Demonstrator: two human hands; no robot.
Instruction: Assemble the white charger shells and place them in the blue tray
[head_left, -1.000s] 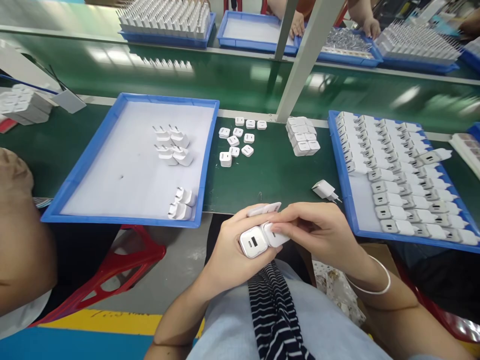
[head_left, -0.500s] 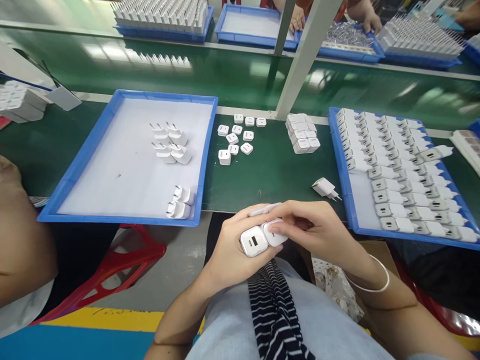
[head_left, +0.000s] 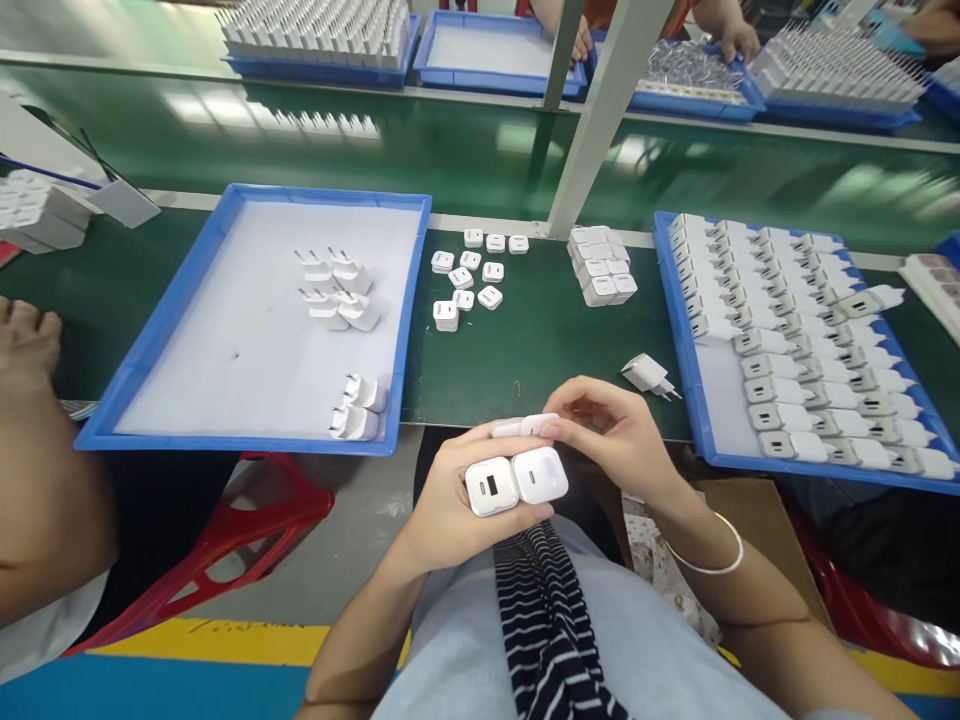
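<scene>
My left hand [head_left: 439,510] is closed around several white plug chargers. Two show their port faces side by side: a charger with two slots [head_left: 492,486] and a charger with one slot [head_left: 539,475]. Above them, more white pieces sit between my fingers, their bodies partly hidden. My right hand [head_left: 619,440] pinches a white charger end [head_left: 538,425] between thumb and forefinger at the top of this group. On the bench beyond, a single white charger [head_left: 646,374] lies on its side with its pins toward the right.
At left a blue tray [head_left: 259,443] bears several chargers, pins up. Small white caps [head_left: 460,278] lie scattered beside it, and stacked caps [head_left: 601,265] stand farther right. Another blue tray [head_left: 686,370] holds rows of chargers. A co-worker's hand [head_left: 26,340] rests at far left.
My right thumb has left the face of the lower right charger, now uncovered, and my right fingers have moved up to the piece above. My left hand has shifted slightly left.
</scene>
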